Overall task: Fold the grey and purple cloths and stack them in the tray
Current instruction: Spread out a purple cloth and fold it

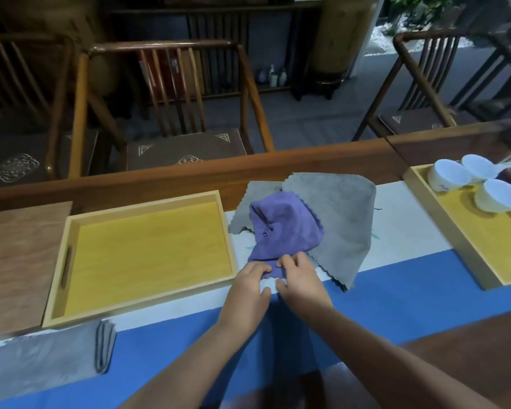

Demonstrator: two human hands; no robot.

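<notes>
Nearest, at lower left: folded grey cloth [46, 360] lying flat on the blue runner [396, 299], folded edges stacked at its right side, just in front of the tray [60, 255]; the two apart, not touching.

Mid-table: left hand [248, 286] and right hand [300, 280] side by side, fingertips nearly meeting; both pinch the near edge of the purple cloth [286, 228], fingers curled down onto the fabric, thumbs beneath or behind, not clearly seen.

Purple cloth crumpled, lying partly on top of a spread grey cloth [345, 219]; both on the white strip of the runner, right of the tray; grey cloth's left corner near the tray's right wall.

Tray: wooden, yellow floor, handle slot in left wall.

Far right: second tray [443, 219] with three white cups [478, 184] clustered at its far end.

Beyond the table: wooden chairs [171, 93].
</notes>
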